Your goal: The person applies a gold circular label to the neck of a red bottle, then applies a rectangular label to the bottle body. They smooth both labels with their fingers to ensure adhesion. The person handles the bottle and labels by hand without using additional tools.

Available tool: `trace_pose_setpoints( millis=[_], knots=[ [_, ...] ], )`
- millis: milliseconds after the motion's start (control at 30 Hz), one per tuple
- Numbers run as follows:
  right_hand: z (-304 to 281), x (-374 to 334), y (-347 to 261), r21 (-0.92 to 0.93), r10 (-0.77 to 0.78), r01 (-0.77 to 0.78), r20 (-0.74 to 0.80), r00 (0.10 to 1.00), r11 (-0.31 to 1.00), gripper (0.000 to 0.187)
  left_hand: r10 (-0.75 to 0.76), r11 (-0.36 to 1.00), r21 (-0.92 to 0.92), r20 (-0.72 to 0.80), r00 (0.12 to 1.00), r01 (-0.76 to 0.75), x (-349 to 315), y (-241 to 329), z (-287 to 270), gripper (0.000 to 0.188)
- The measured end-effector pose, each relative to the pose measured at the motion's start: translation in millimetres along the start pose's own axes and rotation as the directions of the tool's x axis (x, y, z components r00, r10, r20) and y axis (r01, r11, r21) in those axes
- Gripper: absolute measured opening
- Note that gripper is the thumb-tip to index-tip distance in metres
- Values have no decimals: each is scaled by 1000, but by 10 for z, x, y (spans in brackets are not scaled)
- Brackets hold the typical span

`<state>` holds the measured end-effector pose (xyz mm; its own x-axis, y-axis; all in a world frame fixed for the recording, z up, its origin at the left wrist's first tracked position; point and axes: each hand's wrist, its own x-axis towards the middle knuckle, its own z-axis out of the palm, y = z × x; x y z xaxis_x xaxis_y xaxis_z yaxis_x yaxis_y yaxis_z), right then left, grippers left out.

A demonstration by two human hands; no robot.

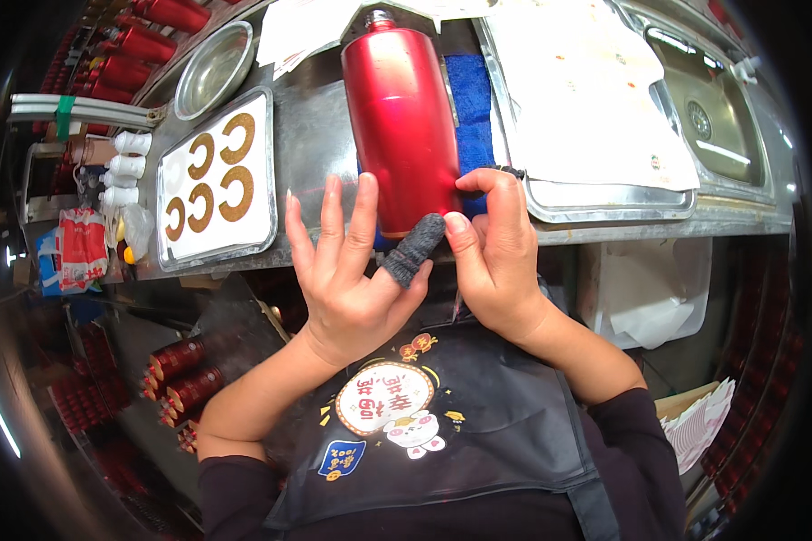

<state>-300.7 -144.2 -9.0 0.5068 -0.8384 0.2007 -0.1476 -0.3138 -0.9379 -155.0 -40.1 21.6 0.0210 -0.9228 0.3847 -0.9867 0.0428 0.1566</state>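
Probably stiff, hefty, slick: glossy red tapered-cylinder bottle [401,126] | best held mid-body | left hand [356,298] spread | right hand [501,270] part-curled, thumb-forefinger parted

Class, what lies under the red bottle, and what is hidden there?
Blue cloth shows along the right side of the red bottle, with blue slivers by its lower left. Whatever lies directly beneath is covered.

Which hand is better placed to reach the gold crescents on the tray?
Probably the left hand: the tray with the gold crescents lies on that side. The right hand is farther off, at the red bottle's lower right.
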Motion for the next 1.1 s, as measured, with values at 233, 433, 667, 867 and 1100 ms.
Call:
trace_pose_setpoints(
  millis=[233, 433, 667, 867, 1100],
  knots=[
    [-4, -57, 165, 313, 126, -142, 71, 989, 939, 26, 110, 993, 35, 26, 994, -110, 163, -74, -91, 24],
    [-244, -167, 95, 142, 184, -184, 12, 983, 973, 25, 183, 983, -38, 37, 982, -182, 241, 52, 39, 14],
    [-108, -269, -7, -54, -342, 362, 222, 913, 931, 33, 64, 990, -125, -53, 997, -70, 319, -95, 111, 33],
    [-90, -317, -4, 86, -35, 25, 121, 992, 996, 34, 94, 991, -83, -169, 981, -109, 327, -143, 321, 50],
    [-107, -389, 35, -24, -25, 29, 154, 988, 999, 33, -161, 899, -433, -203, 966, 59, -55, -290, 430, 64]
  ],
)
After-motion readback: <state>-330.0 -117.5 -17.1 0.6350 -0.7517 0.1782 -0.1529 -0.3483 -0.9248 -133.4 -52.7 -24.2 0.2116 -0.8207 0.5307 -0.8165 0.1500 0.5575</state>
